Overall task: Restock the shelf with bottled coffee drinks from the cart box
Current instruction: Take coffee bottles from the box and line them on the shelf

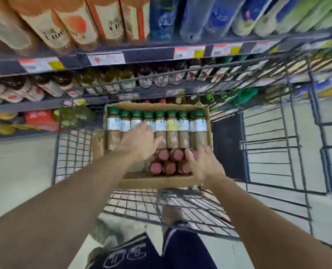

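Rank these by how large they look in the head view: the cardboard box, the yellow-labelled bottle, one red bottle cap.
1. Cardboard box, easily the largest.
2. Yellow-labelled bottle, lying in the far row.
3. Red bottle cap, smallest; it sits slightly nearer the camera, yet the order is clear.

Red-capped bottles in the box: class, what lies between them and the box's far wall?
In the head view, a row of green-capped coffee bottles lying flat separates the red-capped bottles from the cardboard box's far wall.
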Demonstrator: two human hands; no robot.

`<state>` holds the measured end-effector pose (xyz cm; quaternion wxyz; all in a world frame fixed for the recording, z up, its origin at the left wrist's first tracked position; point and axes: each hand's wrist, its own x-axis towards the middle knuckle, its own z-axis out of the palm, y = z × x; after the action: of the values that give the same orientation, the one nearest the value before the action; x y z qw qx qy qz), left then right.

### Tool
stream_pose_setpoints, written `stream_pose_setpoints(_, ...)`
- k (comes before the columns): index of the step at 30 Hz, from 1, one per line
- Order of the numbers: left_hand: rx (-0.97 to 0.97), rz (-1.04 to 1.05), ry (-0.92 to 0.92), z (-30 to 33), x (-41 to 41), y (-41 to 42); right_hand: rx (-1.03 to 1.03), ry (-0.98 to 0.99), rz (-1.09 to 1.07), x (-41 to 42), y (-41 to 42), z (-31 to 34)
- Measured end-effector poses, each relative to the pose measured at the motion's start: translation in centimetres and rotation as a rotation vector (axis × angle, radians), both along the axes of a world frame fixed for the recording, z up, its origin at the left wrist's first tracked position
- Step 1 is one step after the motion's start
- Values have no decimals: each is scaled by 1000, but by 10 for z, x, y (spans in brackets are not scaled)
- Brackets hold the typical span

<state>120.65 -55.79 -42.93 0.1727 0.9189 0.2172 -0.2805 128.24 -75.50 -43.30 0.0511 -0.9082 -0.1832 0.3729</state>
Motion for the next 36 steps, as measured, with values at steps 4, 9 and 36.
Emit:
stream_pose_setpoints(4,-24,56,74,-51,34,-13,-46,15,41,45,2,-48)
stream_pose_setpoints(9,-50,168,129,-109,60,-4,-75,-30,-55,90,0,-96)
stream_pose_setpoints(36,-155,678,42,-182,122,12,93,60,-124,129,25,-146)
